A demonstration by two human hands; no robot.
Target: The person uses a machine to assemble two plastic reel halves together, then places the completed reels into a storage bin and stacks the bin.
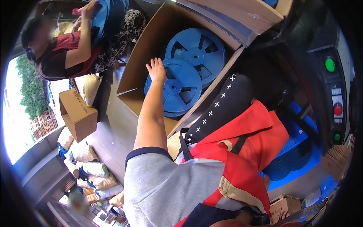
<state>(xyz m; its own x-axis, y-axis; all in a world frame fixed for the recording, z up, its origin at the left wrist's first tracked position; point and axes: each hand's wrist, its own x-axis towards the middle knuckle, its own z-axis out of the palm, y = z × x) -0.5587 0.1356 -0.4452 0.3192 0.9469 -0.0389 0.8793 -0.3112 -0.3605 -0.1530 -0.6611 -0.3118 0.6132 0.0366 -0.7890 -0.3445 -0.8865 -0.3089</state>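
Note:
My left hand (pixel 156 70) reaches into a large open cardboard box (pixel 151 36). Its fingers are spread at the rim of a blue slotted reel (pixel 173 86); whether they press on it I cannot tell. Partly under that one, a second blue reel (pixel 196 56) lies farther back in the box. Only a small piece of my right hand (pixel 266 181) shows past the red apron (pixel 242 140), close to a stack of blue reels (pixel 289 164) on the right. Its fingers are hidden.
A co-worker (pixel 56 56) at the far left handles more blue reels (pixel 109 19). An open carton (pixel 77 113) stands left of the box, with piled sacks (pixel 94 168) below it. A machine panel (pixel 334 83) with green and red buttons rises at the right.

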